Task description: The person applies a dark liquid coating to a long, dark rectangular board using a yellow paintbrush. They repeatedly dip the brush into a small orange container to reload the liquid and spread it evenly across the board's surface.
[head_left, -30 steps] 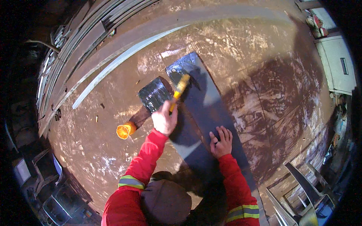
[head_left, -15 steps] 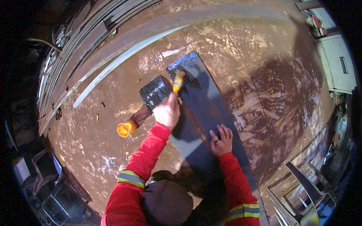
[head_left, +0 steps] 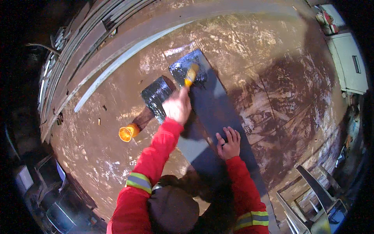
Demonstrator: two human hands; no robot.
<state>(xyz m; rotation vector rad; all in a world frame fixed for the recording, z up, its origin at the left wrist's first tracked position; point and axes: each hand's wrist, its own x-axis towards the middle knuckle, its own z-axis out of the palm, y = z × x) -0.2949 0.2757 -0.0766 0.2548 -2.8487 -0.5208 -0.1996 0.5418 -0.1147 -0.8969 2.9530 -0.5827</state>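
Your left hand (head_left: 177,107) grips the yellow-handled brush (head_left: 191,75), bristles on the dark plank's (head_left: 218,113) far end | plank runs lengthwise away from you | right hand (head_left: 229,143) flat on it, nearer you.

Two dark plates (head_left: 218,113) (head_left: 156,95), one brush (head_left: 191,75), one orange cup (head_left: 126,133).

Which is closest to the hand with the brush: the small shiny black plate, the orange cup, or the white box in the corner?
From the left hand, in the head view:
1. Small black plate, just to its left, almost touching.
2. Orange cup, lower left on the brown floor.
3. White box, far off at the right edge.
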